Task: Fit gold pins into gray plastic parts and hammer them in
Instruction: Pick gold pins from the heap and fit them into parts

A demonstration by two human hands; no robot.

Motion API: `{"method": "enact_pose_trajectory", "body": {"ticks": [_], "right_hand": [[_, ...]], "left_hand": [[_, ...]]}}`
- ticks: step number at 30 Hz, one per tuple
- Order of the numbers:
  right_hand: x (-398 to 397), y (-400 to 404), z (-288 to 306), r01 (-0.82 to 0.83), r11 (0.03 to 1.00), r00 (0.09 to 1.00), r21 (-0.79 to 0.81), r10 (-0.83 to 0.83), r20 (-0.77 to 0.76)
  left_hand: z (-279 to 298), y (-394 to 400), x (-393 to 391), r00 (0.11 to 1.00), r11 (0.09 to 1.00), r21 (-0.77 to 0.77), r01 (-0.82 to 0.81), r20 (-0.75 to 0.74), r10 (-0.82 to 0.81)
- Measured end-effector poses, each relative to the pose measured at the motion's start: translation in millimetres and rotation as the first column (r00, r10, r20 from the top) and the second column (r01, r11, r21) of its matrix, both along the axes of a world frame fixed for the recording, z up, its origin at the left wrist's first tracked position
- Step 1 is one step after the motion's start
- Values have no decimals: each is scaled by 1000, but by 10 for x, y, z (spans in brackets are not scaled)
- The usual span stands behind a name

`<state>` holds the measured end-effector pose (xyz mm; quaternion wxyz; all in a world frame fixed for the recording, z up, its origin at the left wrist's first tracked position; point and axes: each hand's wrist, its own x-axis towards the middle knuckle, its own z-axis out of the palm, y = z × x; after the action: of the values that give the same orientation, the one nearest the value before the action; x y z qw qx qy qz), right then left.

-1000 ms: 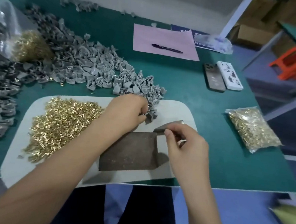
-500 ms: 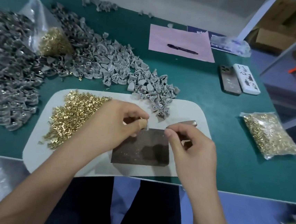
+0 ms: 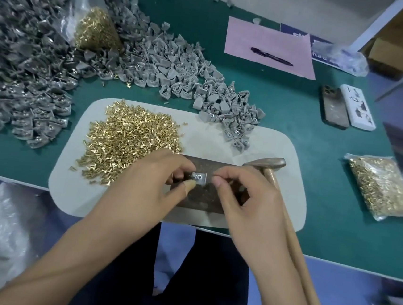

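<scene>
My left hand [image 3: 151, 179] pinches a small gray plastic part [image 3: 199, 177] between thumb and fingers, just above the dark metal block [image 3: 206, 197]. My right hand [image 3: 245, 196] is right beside the part, fingertips curled and pinched together at its right edge; whether they hold a pin is hidden. A hammer [image 3: 268, 163] with a wooden handle lies on the white mat [image 3: 74, 189], its head past the block and its handle passing under my right hand. Loose gold pins [image 3: 127, 140] are heaped on the mat's left half.
Gray parts [image 3: 169, 68] spread across the green table behind the mat, with a darker heap [image 3: 18, 73] at left. A bag of pins [image 3: 384, 187] lies at right, another [image 3: 96, 29] at back left. Two phones [image 3: 347, 107], pink paper [image 3: 269, 45] with a pen.
My left hand left the gray pile with a part and brought it over the block. My right hand closed in on the part. The view shifted closer and lower.
</scene>
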<state>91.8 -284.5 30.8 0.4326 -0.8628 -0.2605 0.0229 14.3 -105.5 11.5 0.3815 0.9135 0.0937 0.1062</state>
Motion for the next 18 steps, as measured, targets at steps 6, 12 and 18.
{"method": "enact_pose_trajectory", "body": {"ticks": [6, 12, 18], "right_hand": [[18, 145, 5, -46, 995, 998, -84, 49, 42], [32, 224, 250, -122, 914, 955, -388, 214, 205], [63, 344, 418, -182, 750, 874, -635, 420, 245]], "left_hand": [[15, -14, 31, 999, 999, -33, -9, 42, 10], [38, -15, 48, 998, 996, -83, -7, 69, 12], [41, -5, 63, 998, 998, -70, -6, 65, 11]]}}
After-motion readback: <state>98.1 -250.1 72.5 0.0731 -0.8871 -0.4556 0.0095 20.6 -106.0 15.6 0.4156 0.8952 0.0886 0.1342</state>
